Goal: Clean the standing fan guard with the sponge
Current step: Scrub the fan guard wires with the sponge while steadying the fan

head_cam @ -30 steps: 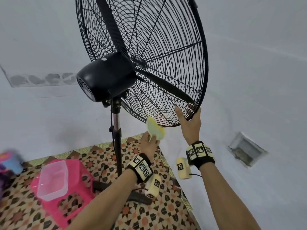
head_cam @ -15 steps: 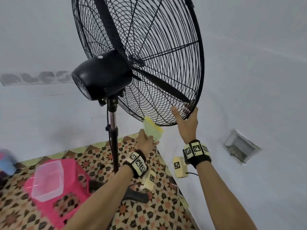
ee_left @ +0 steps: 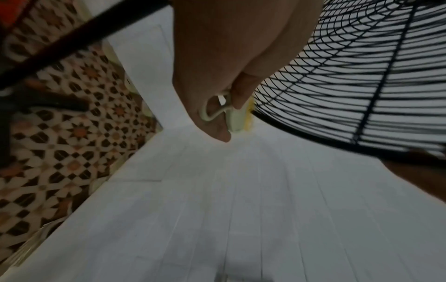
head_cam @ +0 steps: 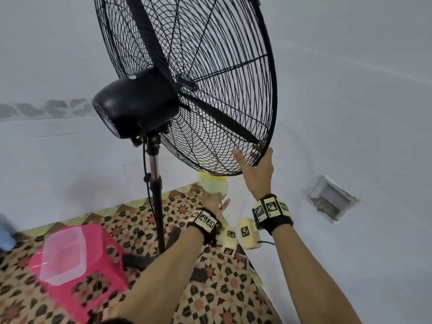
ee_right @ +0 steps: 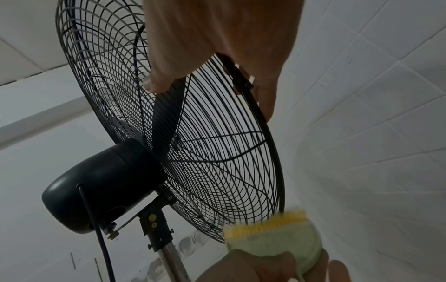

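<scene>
A black standing fan with a round wire guard [head_cam: 210,94] fills the upper middle of the head view. My right hand [head_cam: 256,169] grips the guard's lower rim [ee_right: 243,80], thumb on the near side and fingers hooked over the far side. My left hand [head_cam: 214,199] holds a yellow-green sponge [head_cam: 214,184] just under the bottom of the guard. In the right wrist view the sponge [ee_right: 277,238] touches the bottom rim with its yellow side up. The left wrist view shows the fingers [ee_left: 239,95] pinching the sponge [ee_left: 237,118] and its loop.
The fan's pole [head_cam: 155,183] and motor housing [head_cam: 135,101] stand left of my hands. A pink stool [head_cam: 77,272] carrying a clear plastic container [head_cam: 63,253] sits on the patterned mat [head_cam: 222,300] at lower left. A tiled wall with a small vent [head_cam: 332,199] lies to the right.
My left hand has brought the sponge up and a little right to the guard's bottom rim. My right hand keeps its grip on the rim.
</scene>
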